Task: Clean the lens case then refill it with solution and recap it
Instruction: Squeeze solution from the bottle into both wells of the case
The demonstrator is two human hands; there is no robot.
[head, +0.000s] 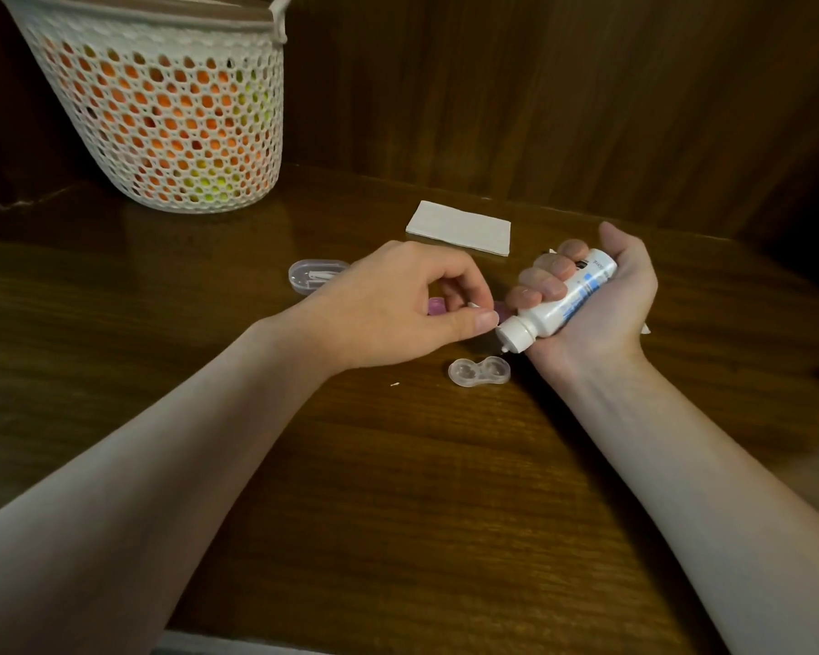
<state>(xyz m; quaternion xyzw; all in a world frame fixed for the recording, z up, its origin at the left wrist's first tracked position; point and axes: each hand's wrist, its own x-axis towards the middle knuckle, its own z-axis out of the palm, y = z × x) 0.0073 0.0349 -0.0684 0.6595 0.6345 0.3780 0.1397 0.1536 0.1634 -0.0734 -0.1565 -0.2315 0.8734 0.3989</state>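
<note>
Head camera looks down on a wooden table (398,465) where the right hand (596,300) wraps its fingers round a white solution bottle (559,300), tipped so the nozzle points down toward the clear lens case (479,372) lying open just below, likely to drip solution into the wells. Left hand (398,304) pinches something small and white between thumb and fingertips beside the nozzle; probably the bottle's cap, though I cannot tell. Pink caps (436,305) peek from behind that hand, mostly covered. Further back sit a folded tissue (459,227), a clear tweezer box (313,275) and a mesh basket (162,111); whether the wells hold liquid is unclear
</note>
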